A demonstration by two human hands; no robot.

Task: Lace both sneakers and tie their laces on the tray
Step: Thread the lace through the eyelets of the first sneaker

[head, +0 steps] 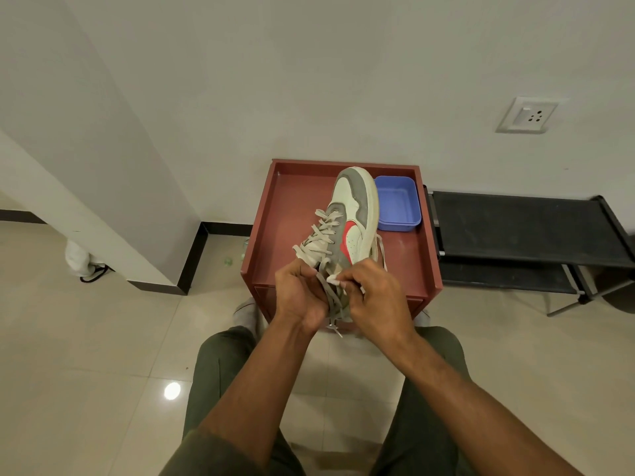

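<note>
A white and grey sneaker (355,207) with a red side mark lies tilted on the reddish-brown tray (292,201), toe pointing away from me. Beige laces (318,235) cross its upper eyelets. My left hand (300,297) grips the heel end and a lace strand that hangs down between my hands. My right hand (374,297) pinches the lace near the top eyelet at the collar. Only this one sneaker shows on the tray.
A blue plastic tub (398,209) stands at the tray's back right, beside the sneaker's toe. A black bench (522,228) stands to the right against the wall. A wall column (103,166) rises at the left. My knees are under the tray's near edge.
</note>
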